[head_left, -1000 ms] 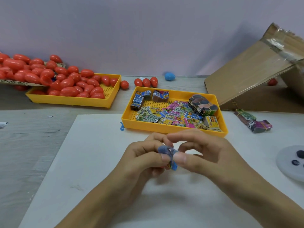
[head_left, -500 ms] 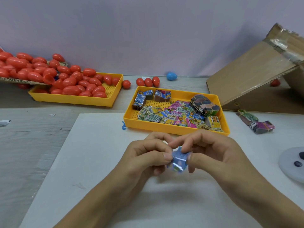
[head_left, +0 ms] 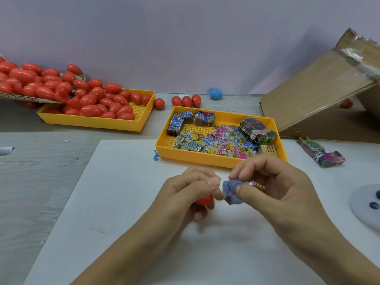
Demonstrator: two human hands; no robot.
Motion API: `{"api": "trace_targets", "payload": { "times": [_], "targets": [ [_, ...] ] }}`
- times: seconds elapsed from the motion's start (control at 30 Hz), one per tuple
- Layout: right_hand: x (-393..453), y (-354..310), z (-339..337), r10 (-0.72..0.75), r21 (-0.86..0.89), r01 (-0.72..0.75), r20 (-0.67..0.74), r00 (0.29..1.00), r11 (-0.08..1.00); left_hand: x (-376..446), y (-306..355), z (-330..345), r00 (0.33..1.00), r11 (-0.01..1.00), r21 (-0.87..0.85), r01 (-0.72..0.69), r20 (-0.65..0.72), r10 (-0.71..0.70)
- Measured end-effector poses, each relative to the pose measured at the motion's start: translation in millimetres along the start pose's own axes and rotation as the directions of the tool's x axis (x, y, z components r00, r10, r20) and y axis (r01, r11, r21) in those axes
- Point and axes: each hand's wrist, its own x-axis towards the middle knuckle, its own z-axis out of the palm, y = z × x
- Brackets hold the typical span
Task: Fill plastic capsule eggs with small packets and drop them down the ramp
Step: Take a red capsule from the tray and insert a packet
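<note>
Above the white mat, my left hand [head_left: 191, 192] and my right hand [head_left: 273, 186] meet at a small blue packet [head_left: 230, 187]. My right thumb and fingers pinch the bent packet; my left thumb and forefinger pinch its left edge. A red capsule egg piece [head_left: 203, 200] shows under my left hand, tucked in its lower fingers. Another packet's yellow-pink edge [head_left: 256, 184] peeks out behind my right fingers. The yellow tray of packets [head_left: 205, 159] lies just beyond my hands. The cardboard ramp [head_left: 320, 89] slopes up at the right.
A second yellow tray [head_left: 92, 122] at the back left overflows with red capsule eggs [head_left: 90, 99]. Three red eggs [head_left: 186, 100] and a blue egg [head_left: 216, 94] lie by the wall. Bundled packets [head_left: 320, 153] lie right of the tray; a grey disc [head_left: 368, 204] sits at the right edge.
The packet has gone from a thin twisted strip to a wider bent fold between both hands. My hands have drawn slightly apart, and the red egg piece now shows under my left hand.
</note>
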Motion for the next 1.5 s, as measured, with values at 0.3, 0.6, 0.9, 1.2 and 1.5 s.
{"api": "trace_targets", "payload": {
  "times": [0.3,0.6,0.9,1.2,1.5],
  "targets": [
    [-1,5,0,-0.022,-0.037,0.020,-0.051,0.998,0.999,0,-1,2,0.997,0.995,-0.090,0.040,-0.056,-0.045],
    [-3,9,0,-0.078,-0.065,0.075,-0.053,0.996,0.995,1,1,3,0.994,0.987,-0.131,0.090,-0.049,-0.098],
    [-4,12,2,-0.181,-0.178,0.171,-0.041,0.983,0.969,-2,0,2,0.994,0.988,-0.107,0.110,0.006,-0.110],
    [-5,12,1,-0.298,-0.396,0.285,0.030,0.954,0.873,-3,4,3,0.984,0.975,-0.137,0.176,0.020,-0.175],
    [-7,10,1,-0.338,-0.515,0.299,0.019,0.941,0.804,-7,1,9,0.997,0.997,0.011,0.076,-0.007,-0.076]
  ]
}}
